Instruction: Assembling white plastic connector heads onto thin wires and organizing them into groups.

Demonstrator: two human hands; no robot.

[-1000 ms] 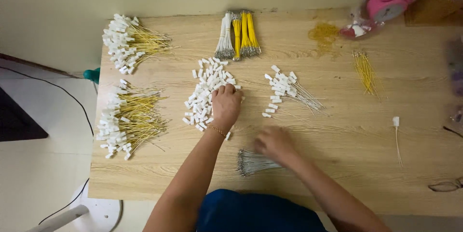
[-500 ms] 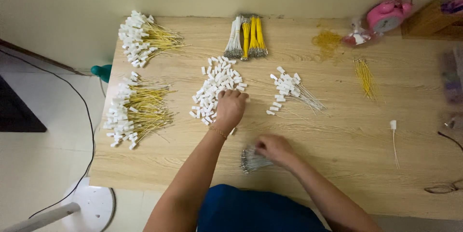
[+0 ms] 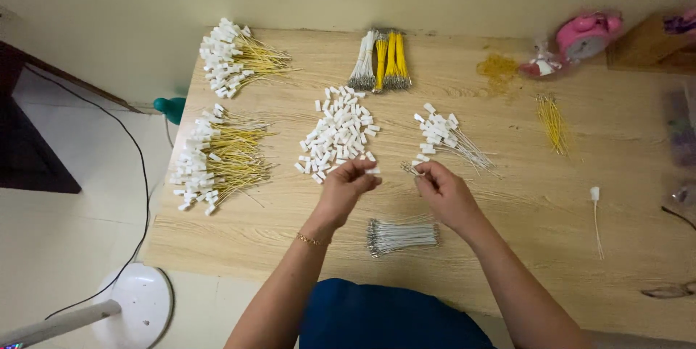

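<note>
My left hand (image 3: 346, 188) is raised over the wooden table (image 3: 507, 247) and pinches a small white plastic connector (image 3: 372, 171) between its fingertips. My right hand (image 3: 444, 189) holds a thin white wire with a metal tip (image 3: 410, 168), its end pointing at the connector a short gap away. Just behind my left hand lies a loose pile of white connectors (image 3: 338, 139). A bundle of white wires (image 3: 401, 236) lies on the table below and between my hands. Behind my right hand lies a small heap of white wires fitted with connectors (image 3: 446, 139).
Two big heaps of yellow wires with white connectors (image 3: 217, 160) (image 3: 235, 63) lie at the left. Bundles of white and yellow wires (image 3: 380, 59) lie at the back. Loose yellow wires (image 3: 552, 123), a single white wire (image 3: 596, 211) and a pink object (image 3: 583, 34) are at the right.
My left hand lifted off the connector pile with one connector. My right hand rose from the white wire bundle with one wire, and both hands came together. The view shifted slightly.
</note>
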